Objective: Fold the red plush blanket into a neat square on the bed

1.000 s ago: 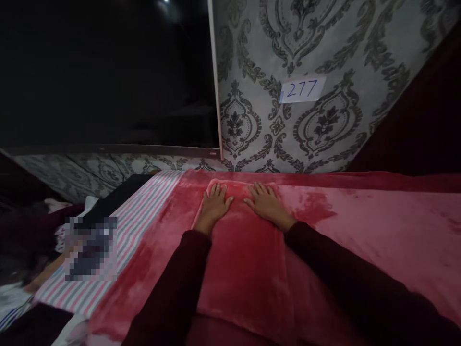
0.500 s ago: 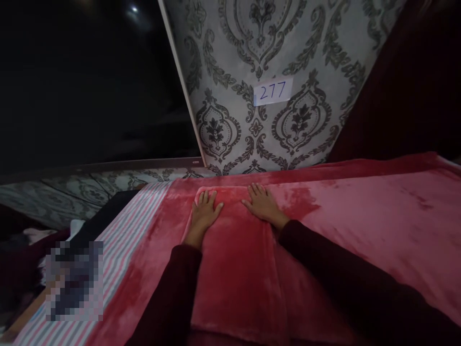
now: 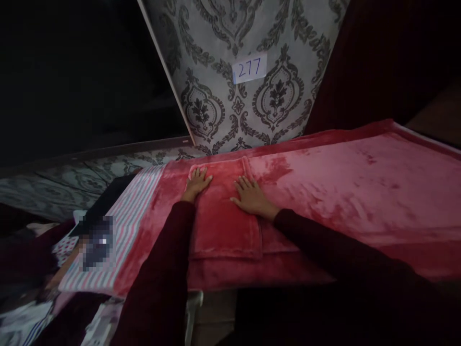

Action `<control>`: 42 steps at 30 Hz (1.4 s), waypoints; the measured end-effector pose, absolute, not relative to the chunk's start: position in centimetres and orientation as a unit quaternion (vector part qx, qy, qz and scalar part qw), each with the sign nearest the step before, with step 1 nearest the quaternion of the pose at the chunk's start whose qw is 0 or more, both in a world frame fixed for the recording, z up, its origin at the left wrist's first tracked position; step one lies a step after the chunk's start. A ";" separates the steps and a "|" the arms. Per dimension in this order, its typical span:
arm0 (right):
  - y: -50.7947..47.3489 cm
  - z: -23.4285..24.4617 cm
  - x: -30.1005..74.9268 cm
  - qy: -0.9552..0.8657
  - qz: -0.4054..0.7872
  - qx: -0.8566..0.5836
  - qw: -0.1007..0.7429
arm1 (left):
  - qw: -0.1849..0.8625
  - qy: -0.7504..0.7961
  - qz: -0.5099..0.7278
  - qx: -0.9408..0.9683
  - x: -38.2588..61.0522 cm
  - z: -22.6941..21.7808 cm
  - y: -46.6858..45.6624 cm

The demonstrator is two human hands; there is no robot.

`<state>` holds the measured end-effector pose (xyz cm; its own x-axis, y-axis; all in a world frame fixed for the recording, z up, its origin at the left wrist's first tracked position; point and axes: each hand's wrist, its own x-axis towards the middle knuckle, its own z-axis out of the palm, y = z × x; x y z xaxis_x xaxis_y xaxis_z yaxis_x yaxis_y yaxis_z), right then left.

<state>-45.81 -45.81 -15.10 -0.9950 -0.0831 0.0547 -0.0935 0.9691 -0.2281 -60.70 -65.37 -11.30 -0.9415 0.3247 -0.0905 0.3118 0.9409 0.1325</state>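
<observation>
A folded red plush cloth (image 3: 225, 230) lies as a flat rectangle on a larger red and pink plush blanket (image 3: 334, 178). My left hand (image 3: 197, 182) rests on its far left corner, palm down, fingers stretched out. Near the right edge of the folded cloth, my right hand (image 3: 251, 196) lies flat with its fingers spread. Neither hand grips anything. Both palms cover small parts of the cloth beneath them.
A striped sheet (image 3: 135, 206) shows left of the blanket, with a blurred-out item on it. Behind stand a dark screen (image 3: 86, 81) and a patterned wall bearing a paper label "277" (image 3: 249, 68). Clothes lie at the lower left.
The view has shifted, bringing the folded cloth's near edge and the blanket's front edge into sight. My right hand has slid nearer to me along the cloth; my left stays by the far left corner.
</observation>
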 end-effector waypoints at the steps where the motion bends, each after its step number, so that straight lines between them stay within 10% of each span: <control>1: -45.1 -15.1 -45.6 -0.992 0.122 0.042 0.007 | 0.068 0.982 0.061 0.163 -60.4 -10.7 -65.6; 15: -42.4 -14.6 -42.0 -0.968 0.247 0.000 0.029 | 0.048 0.931 0.115 0.342 -36.2 -12.6 -63.5; 42: -44.3 -14.0 -43.3 -0.958 0.269 -0.040 0.096 | -0.066 0.918 0.235 0.311 -32.3 -16.4 -62.8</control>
